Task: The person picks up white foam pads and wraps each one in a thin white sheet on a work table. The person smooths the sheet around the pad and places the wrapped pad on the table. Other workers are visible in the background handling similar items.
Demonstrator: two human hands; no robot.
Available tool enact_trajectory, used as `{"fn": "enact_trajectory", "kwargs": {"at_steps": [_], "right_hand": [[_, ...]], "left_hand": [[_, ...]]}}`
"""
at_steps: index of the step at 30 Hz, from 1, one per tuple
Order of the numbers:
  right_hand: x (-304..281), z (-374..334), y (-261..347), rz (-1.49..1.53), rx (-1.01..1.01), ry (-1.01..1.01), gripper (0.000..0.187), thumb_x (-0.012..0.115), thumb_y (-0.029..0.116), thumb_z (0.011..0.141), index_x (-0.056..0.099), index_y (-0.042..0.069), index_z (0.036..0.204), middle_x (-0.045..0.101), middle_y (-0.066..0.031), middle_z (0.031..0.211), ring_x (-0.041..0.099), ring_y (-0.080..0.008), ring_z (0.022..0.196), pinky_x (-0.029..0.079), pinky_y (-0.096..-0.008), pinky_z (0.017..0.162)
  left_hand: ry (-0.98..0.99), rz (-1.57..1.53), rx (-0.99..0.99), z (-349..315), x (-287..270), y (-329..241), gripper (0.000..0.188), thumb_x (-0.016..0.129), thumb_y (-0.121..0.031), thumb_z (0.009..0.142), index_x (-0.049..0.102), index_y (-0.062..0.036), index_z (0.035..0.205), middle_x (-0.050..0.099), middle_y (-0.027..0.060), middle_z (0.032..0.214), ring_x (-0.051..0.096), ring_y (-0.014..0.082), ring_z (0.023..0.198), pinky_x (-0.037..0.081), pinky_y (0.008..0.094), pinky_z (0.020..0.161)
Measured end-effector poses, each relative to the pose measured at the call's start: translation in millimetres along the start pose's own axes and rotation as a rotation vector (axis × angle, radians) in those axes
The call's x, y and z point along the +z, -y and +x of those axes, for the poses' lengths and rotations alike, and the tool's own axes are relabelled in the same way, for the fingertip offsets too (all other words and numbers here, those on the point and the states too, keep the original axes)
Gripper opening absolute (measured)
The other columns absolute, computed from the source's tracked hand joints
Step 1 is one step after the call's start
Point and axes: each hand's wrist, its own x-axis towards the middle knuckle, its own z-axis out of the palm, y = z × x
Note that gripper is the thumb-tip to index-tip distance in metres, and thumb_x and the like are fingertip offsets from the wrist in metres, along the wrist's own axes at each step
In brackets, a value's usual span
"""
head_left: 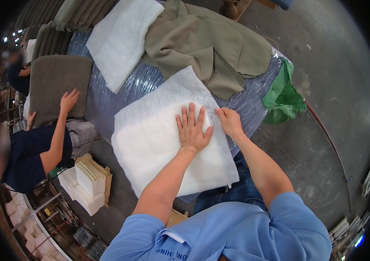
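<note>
A white foam block (pixel 150 150) lies on a larger sheet of white fluffy batting (pixel 182 82) at the near side of the plastic-covered table. My left hand (pixel 192 130) rests flat on the foam, fingers spread. At the batting's right edge, my right hand (pixel 229 122) is closed, with thumb and fingers pinching that edge. Farther back lies a second sheet of white batting (pixel 122 41). Beside it, grey-green fabric (pixel 202 41) is heaped in loose folds.
Clear plastic film (pixel 106 102) covers the table. At left a co-worker (pixel 37 152) handles a grey-brown cushion (pixel 59 82). White foam blocks (pixel 87 182) are stacked on the floor. A green woven sack (pixel 284 98) hangs off the right corner, near a hose (pixel 328 135).
</note>
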Motion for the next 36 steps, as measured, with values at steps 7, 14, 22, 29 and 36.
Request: {"fn": "enact_trajectory", "kwargs": {"at_steps": [7,14,22,29,36], "right_hand": [[15,-67,-11,0.083,0.033,-0.051,0.043,0.057,0.042,0.106,0.066,0.001,0.097,0.067,-0.0191,0.078,0.068,-0.0383,0.079,0.05,-0.0476,0.074],[15,-65,-34,0.025,0.013,-0.169,0.042,0.055,0.041,0.107,0.064,0.001,0.098,0.068,-0.021,0.087,0.067,-0.04,0.082,0.05,-0.0474,0.075],[21,-126,-27,-0.041,0.024,-0.073,0.044,0.058,0.042,0.105,0.063,0.001,0.089,0.068,-0.0241,0.085,0.066,-0.0435,0.082,0.05,-0.0483,0.075],[41,-124,-64,-0.02,-0.085,-0.384,0.044,0.06,0.041,0.104,0.065,-0.001,0.088,0.065,-0.0273,0.085,0.065,-0.045,0.081,0.049,-0.0472,0.072],[38,-177,-84,-0.032,0.054,-0.178,0.046,0.056,0.047,0.104,0.067,0.002,0.098,0.07,-0.0254,0.095,0.068,-0.0439,0.093,0.05,-0.0483,0.078]], "left_hand": [[-0.043,0.03,-0.002,-2,3,3,0.082,0.056,-0.056,0.097,0.032,-0.0204,0.166,0.016,0.0178,0.175,0.011,0.0451,0.16,0.005,0.0658,0.125],[-0.06,0.04,0.025,-6,1,-3,0.079,0.053,-0.054,0.099,0.032,-0.0192,0.166,0.016,0.0184,0.174,0.013,0.0466,0.159,0.006,0.0659,0.125],[-0.038,-0.074,0.122,-43,-16,-7,0.075,0.055,-0.049,0.101,0.035,-0.0155,0.164,0.017,0.0207,0.173,0.014,0.048,0.158,0.006,0.0665,0.125],[0.099,0.012,0.302,-123,-6,-27,0.081,0.057,-0.056,0.098,0.032,-0.0174,0.166,0.016,0.0174,0.175,0.014,0.0449,0.159,0.007,0.0665,0.125],[0.077,0.07,0.286,-123,-2,-22,0.085,0.053,-0.06,0.099,0.024,-0.0208,0.168,0.014,0.0156,0.175,0.01,0.0425,0.161,0.004,0.0645,0.126]]}}
